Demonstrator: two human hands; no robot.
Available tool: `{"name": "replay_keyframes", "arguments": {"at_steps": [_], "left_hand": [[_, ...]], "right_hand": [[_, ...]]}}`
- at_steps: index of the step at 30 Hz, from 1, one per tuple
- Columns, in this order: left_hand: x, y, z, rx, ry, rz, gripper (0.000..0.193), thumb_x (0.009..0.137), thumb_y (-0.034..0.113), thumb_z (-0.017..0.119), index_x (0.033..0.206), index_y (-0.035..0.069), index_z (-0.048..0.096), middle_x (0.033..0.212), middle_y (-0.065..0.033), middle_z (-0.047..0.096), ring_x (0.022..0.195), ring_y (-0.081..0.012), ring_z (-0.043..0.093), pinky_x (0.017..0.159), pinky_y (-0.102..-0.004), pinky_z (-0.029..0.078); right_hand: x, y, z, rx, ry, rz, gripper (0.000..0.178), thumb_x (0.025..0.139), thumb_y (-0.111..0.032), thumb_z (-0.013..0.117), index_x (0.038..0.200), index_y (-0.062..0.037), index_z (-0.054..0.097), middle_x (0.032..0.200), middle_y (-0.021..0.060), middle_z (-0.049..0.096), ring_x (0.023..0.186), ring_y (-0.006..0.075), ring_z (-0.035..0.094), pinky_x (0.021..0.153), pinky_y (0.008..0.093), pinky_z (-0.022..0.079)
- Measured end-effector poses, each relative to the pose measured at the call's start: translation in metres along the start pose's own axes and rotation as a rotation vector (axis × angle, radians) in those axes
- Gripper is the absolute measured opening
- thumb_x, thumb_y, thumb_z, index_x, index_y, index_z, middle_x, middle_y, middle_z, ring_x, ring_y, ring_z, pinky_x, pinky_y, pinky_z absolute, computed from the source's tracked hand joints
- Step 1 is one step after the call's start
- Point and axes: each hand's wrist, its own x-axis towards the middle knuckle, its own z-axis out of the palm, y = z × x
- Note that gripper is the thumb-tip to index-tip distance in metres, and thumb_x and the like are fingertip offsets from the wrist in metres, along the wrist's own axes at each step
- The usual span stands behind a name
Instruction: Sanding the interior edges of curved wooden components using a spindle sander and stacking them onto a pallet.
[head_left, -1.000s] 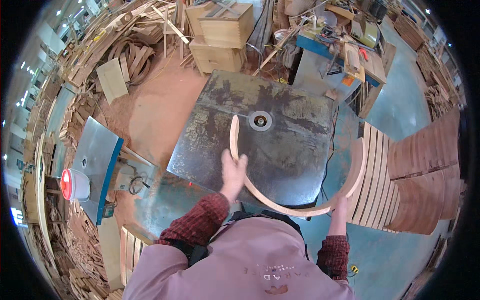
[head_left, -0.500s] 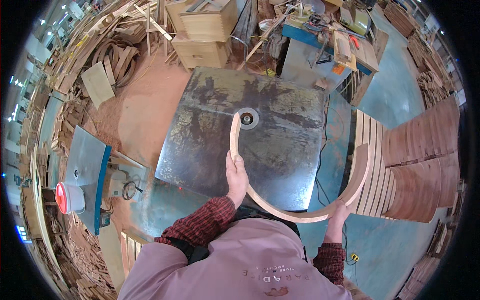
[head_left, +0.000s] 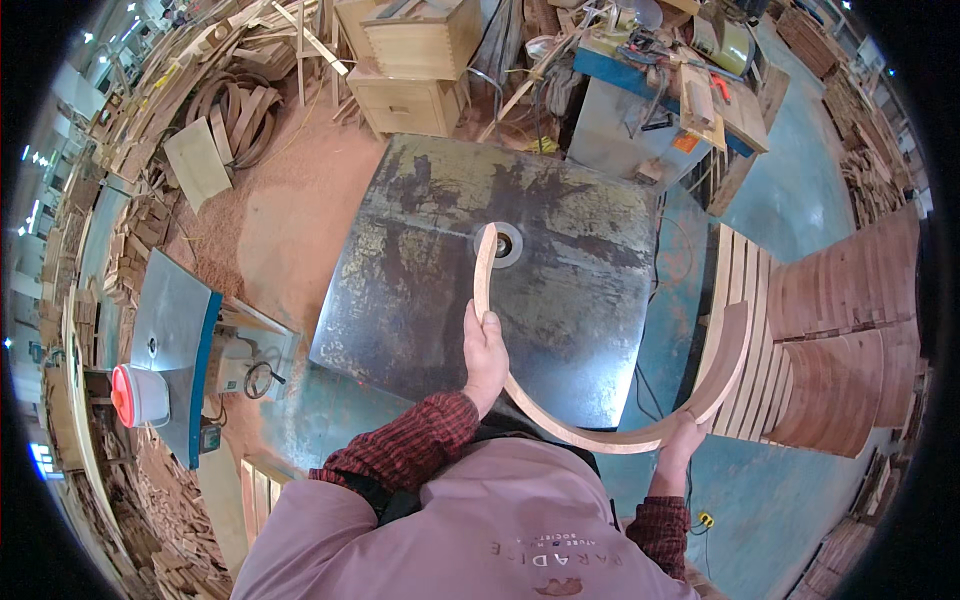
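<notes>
A curved wooden piece (head_left: 588,437), bent in a wide U, is held in both my hands in front of my body. My left hand (head_left: 486,357) is wrapped round its left arm, over the dark metal machine table (head_left: 420,270). My right hand (head_left: 684,440) grips the lower right part of the curve, past the table's right edge. The left tip of the wood lies in line with the round spindle opening (head_left: 503,245) and partly covers its ring. Whether it touches the spindle I cannot tell. The broader right end shows in front of pale slats.
Right of me stand curved reddish-brown panels (head_left: 845,330) beside pale slats (head_left: 748,330). A smaller machine (head_left: 180,330) with a white bucket (head_left: 150,398) is at left. Wooden cabinets (head_left: 410,105) and a cluttered workbench (head_left: 620,105) stand beyond the table. Cables (head_left: 648,392) run along the floor.
The curved wooden piece and both hands have shifted slightly right. Its left tip has moved over the left side of the spindle opening, and its right end sits a little lower.
</notes>
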Motion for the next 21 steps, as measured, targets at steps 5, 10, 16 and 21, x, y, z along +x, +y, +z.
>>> {"name": "replay_keyframes", "arguments": {"at_steps": [5,10,16,21], "left_hand": [[0.003,0.012,-0.001,-0.086,-0.070,-0.075,0.060,0.111,0.027,0.046,0.155,-0.011,0.031,0.150,-0.0283,0.048,0.138,-0.0343,0.050,0.116,-0.0377,0.037],[0.006,0.012,0.002,-0.114,-0.053,-0.077,0.059,0.111,0.027,0.046,0.155,-0.011,0.032,0.150,-0.0283,0.048,0.138,-0.0347,0.050,0.116,-0.0381,0.037],[0.019,0.009,0.008,-0.081,-0.043,-0.035,0.059,0.111,0.026,0.047,0.154,-0.011,0.033,0.147,-0.0297,0.050,0.135,-0.0366,0.053,0.113,-0.0390,0.040],[0.029,0.009,0.015,-0.058,-0.041,-0.031,0.059,0.111,0.026,0.048,0.153,-0.012,0.033,0.143,-0.0314,0.054,0.131,-0.0388,0.057,0.111,-0.0407,0.043]], "right_hand": [[0.012,0.008,-0.004,-0.022,0.009,0.026,0.039,0.083,-0.002,0.051,0.122,0.0012,0.054,0.103,0.0081,0.054,0.090,0.0200,0.056,0.083,0.0338,0.048],[0.012,-0.002,0.007,0.053,-0.036,0.000,0.038,0.084,-0.001,0.051,0.122,0.0011,0.053,0.103,0.0073,0.054,0.090,0.0187,0.055,0.083,0.0330,0.048],[0.019,-0.007,0.019,-0.004,-0.010,0.003,0.035,0.086,-0.001,0.052,0.121,0.0005,0.055,0.103,0.0072,0.054,0.089,0.0184,0.055,0.080,0.0334,0.048],[0.026,-0.006,0.027,-0.041,0.035,-0.001,0.032,0.086,-0.002,0.052,0.117,0.0006,0.056,0.101,0.0077,0.055,0.087,0.0187,0.055,0.078,0.0342,0.048]]}}
